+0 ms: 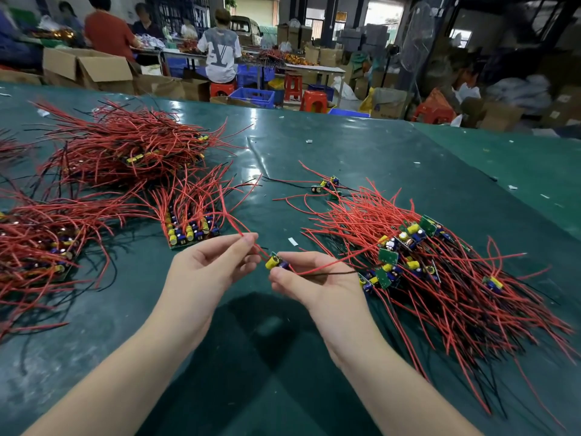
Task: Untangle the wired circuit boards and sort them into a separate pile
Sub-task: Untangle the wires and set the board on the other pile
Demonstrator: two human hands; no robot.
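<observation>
Table (345, 146): dark green sheet, glossy, carrying all the wire piles.
Far-left pile (37, 243): wired circuit boards with red and black leads, lying at the table's left edge, partly cut off by the frame.
Back-left pile (125, 146): a big heap of red wires with a few yellow parts showing, well behind the hands.
Aligned stack (191, 228): boards set side by side in a neat row, yellow and blue capacitors facing the person, red leads fanning away; just beyond the left hand.
Left hand (207, 265): raised above the table, thumb and forefinger pinching a red wire (248, 239) of the held board; other fingers loosely curled.
Held board (276, 262): small green circuit board with a yellow and a blue capacitor, between the two hands, above the table.
Right hand (311, 278): fingers curled round the held board, gripping it; a red and a black lead run from it toward the right.
Stray boards (327, 184): a few loose ones with leads, lying apart behind the right pile.
Right pile (440, 272): tangled boards and red and black wires, just beside the right hand.
Containers beyond the table: open cardboard boxes (91, 67) at left, contents hidden; blue plastic crates (254, 96) on the floor near red stools (314, 100), contents not discernible.
</observation>
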